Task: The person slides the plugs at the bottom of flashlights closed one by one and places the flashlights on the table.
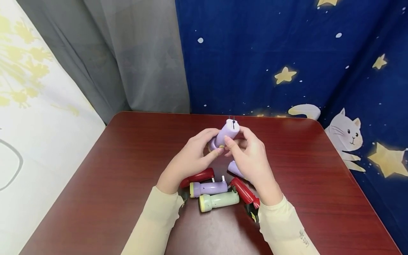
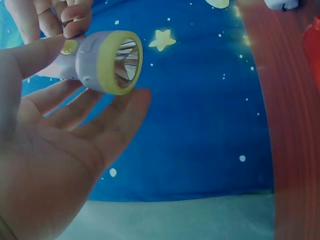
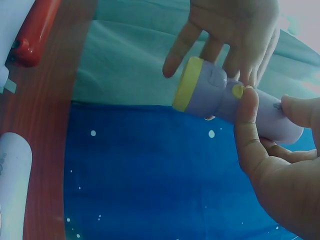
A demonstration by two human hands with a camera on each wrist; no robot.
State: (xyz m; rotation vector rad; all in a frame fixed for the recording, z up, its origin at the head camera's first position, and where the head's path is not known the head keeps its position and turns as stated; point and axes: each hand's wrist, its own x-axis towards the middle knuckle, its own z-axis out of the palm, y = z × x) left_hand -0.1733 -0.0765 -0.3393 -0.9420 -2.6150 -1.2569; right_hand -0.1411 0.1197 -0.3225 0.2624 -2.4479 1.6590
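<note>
A light purple flashlight (image 1: 227, 132) with a yellow rim is held raised above the table between both hands. Two thin prongs and a black slider show at its tail end. My right hand (image 1: 251, 156) grips the body, thumb on the near side. My left hand (image 1: 192, 154) has its thumb on the body near the head and its other fingers behind, loosely extended. In the left wrist view, the flashlight's reflector (image 2: 127, 62) faces away from the palm. A yellow button (image 3: 237, 91) on its side shows in the right wrist view.
Below the hands lie a purple flashlight (image 1: 210, 188), a green flashlight (image 1: 221, 200), a red flashlight (image 1: 243, 191) and another red one (image 1: 199, 177). Another purple piece (image 1: 235, 169) is partly hidden by the right hand. Curtains (image 1: 239, 71) hang behind the brown table (image 1: 143, 141).
</note>
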